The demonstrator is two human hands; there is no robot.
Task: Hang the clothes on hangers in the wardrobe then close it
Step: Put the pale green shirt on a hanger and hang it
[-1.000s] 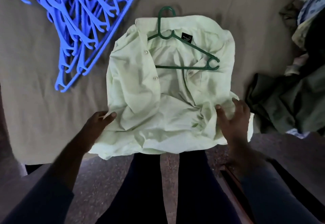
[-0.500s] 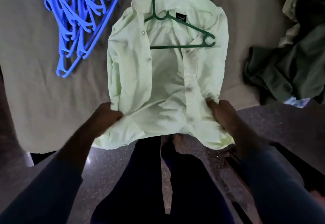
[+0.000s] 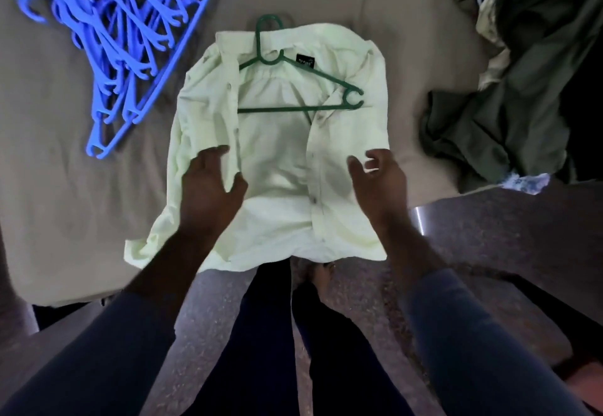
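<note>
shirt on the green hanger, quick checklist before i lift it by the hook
1. Hook free of the collar: ok, it sticks out past it.
2. Hanger end on the left-hand side inside the shirt: ok, cloth covers it.
3. Hanger end on the right-hand side inside: not ok, it lies bare on top of the cloth.
4. Front buttoned: not ok, it lies open.
5. Hands free: ok, left hand and right hand are over the shirt, fingers loose, gripping nothing.
6. Shirt fully on the bed: not ok, the hem hangs over the edge.
</note>
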